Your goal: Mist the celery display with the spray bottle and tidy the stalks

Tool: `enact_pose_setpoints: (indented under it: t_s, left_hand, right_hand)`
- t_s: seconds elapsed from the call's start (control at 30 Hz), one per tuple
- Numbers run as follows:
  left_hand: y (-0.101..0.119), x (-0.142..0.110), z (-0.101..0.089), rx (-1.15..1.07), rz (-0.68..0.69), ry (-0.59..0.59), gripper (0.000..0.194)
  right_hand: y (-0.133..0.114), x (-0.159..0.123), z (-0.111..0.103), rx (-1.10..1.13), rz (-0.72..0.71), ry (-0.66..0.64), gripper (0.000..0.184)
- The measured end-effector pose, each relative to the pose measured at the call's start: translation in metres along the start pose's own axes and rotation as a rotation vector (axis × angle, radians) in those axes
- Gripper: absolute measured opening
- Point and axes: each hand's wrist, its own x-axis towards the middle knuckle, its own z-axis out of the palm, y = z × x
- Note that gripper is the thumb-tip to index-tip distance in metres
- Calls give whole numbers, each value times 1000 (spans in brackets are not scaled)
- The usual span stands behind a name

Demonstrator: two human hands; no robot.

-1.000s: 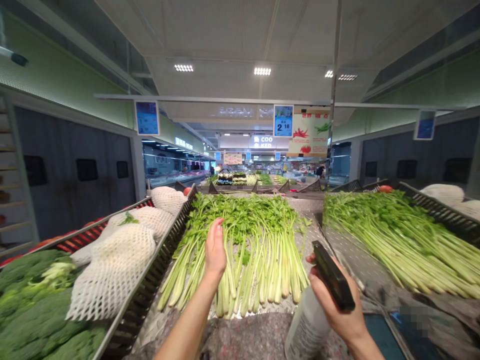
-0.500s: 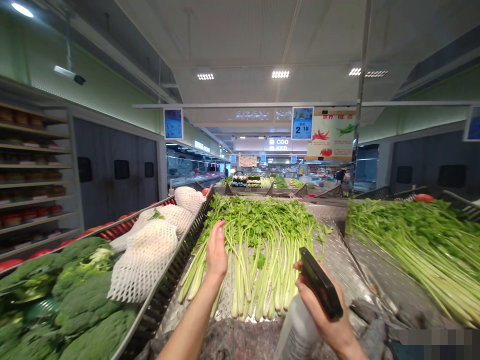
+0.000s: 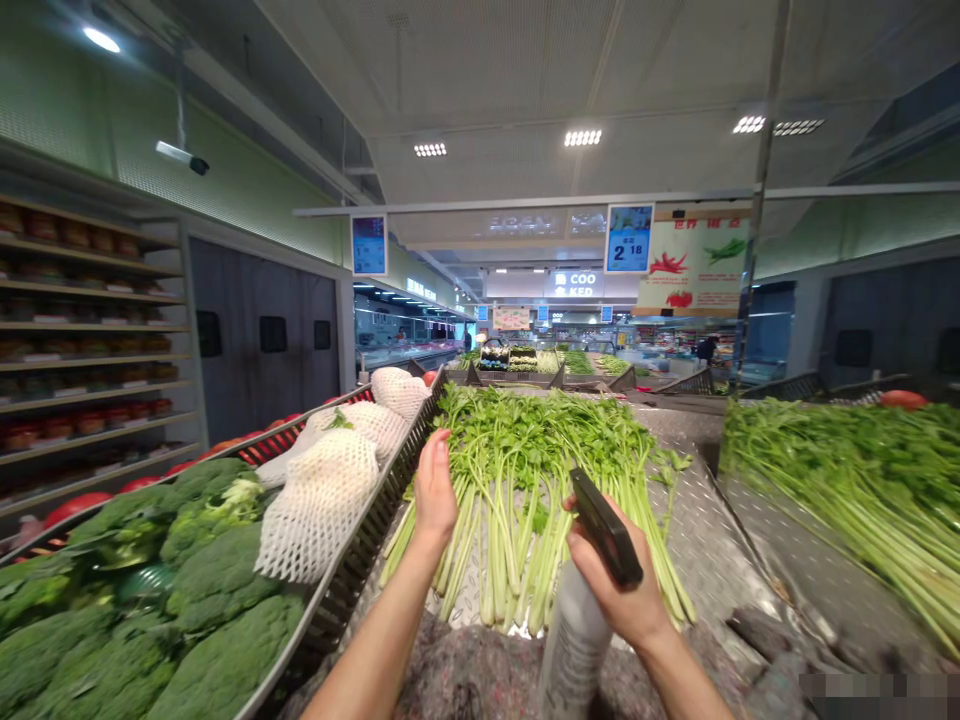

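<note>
Well, your left hand: raised with the forearm slanting inward, fingers extended and close together, palm turned toward your other hand; it is open and holds nothing (whether it brushes any stalks, I can't tell).
Your right hand: wrapped around the neck of a bottle, fingers curled closed beneath its black head, wrist angled inward.
Bottle: pale, cloudy-looking cylinder with printed sides, below that grip; the head is a long, smooth, dark block tilted away from you.
Celery: spread between and beyond your hands, ribbed pale stalks toward you, ruffled leaves farther off.
Metal surface: shiny, with raised tread marks, beneath the celery.
Cloth: grey, mottled, rumpled, between your forearms.
Broccoli: bumpy domes left of your left forearm, beside white foam netting.
</note>
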Motion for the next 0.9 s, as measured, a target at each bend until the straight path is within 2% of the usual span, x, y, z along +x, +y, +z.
enact_pose_setpoints:
  t_s: [0.2, 0.43, 0.63, 0.8, 0.9]
  left_hand:
    - [-1, 7, -1, 0, 21, -1, 40]
    - [-1, 30, -6, 50, 83, 35, 40]
    - [-6, 35, -16, 57, 89, 56, 41]
    - [-12, 38, -25, 76, 104, 54, 44]
    - [-14, 43, -27, 109, 114, 49, 45]
  right_hand:
    - [-1, 12, 15, 15, -47, -63, 17]
    - [-11, 20, 35, 70, -88, -158, 20]
    - [-10, 30, 53, 67, -65, -120, 18]
    - [-15, 35, 74, 33, -115, -159, 16]
    - [-15, 47, 86, -13, -87, -136, 15]
